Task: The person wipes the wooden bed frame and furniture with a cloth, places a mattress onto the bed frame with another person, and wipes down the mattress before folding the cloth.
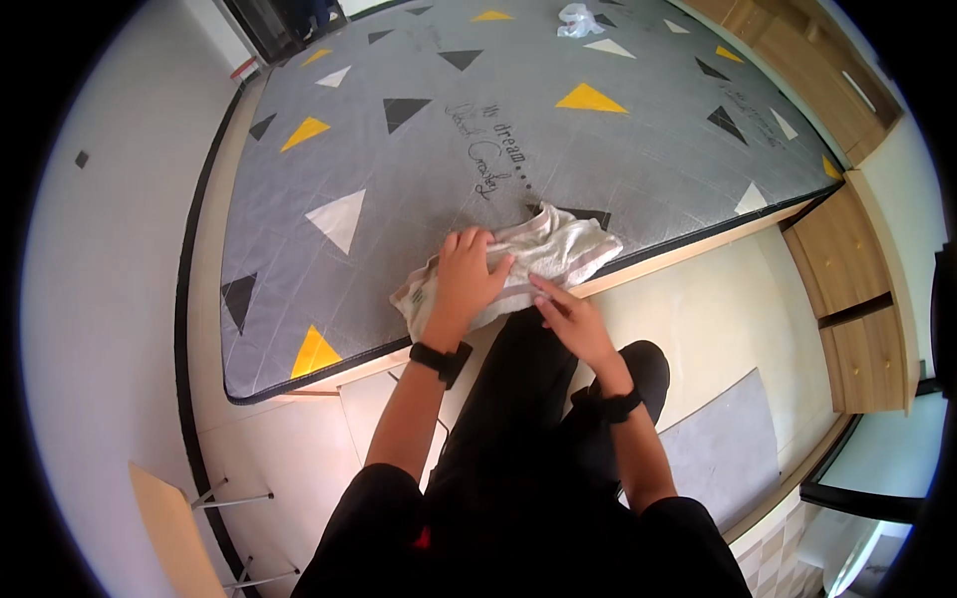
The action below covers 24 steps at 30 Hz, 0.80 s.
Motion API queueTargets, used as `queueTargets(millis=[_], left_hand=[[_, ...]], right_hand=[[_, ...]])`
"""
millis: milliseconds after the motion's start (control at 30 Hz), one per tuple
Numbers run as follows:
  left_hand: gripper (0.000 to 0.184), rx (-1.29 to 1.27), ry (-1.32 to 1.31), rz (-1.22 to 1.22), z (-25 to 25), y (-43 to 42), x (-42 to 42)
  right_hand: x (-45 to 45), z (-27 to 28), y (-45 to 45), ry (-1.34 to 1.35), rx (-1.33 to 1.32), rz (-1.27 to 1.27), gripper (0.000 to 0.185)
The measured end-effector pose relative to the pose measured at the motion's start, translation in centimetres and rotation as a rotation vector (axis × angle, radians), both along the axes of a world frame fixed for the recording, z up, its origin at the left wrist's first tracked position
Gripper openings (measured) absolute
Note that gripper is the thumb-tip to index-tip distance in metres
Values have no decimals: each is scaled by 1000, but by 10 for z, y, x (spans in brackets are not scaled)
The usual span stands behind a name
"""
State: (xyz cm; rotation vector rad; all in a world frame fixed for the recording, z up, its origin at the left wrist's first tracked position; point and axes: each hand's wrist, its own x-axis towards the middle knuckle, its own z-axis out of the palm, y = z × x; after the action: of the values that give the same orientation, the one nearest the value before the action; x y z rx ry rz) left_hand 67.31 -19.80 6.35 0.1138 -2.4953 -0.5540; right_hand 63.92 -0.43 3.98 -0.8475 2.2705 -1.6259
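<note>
A rumpled pale towel [566,247] with pinkish stripes along its border lies at the near edge of the mattress [399,169]. My left hand [467,277] rests flat on the towel's left half, fingers stretched and thumb apart. On the right, my right hand [576,324] reaches to the towel's near edge, its index finger extended against the cloth. The other fingers of that hand are bent and partly hidden. The mattress cover is grey with yellow, white and dark triangles and some script lettering.
A clear plastic bag [578,20] lies on the far part of the mattress. Wooden drawers [857,289] stand to the right. A grey mat [726,448] is on the floor. At lower left is a wooden-topped piece with metal legs [169,528], beside the wall.
</note>
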Motion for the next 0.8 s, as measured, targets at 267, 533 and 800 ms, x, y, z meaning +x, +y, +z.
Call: queueTargets(millis=[267, 533, 800], left_hand=[[29, 650, -200, -170, -1, 13, 81], [23, 407, -130, -105, 67, 16, 135], [37, 450, 364, -20, 78, 17, 103]], right_hand=[[25, 10, 10, -165, -84, 25, 18], [7, 98, -2, 515, -195, 190, 19], [-9, 160, -25, 596, -325, 183, 28]])
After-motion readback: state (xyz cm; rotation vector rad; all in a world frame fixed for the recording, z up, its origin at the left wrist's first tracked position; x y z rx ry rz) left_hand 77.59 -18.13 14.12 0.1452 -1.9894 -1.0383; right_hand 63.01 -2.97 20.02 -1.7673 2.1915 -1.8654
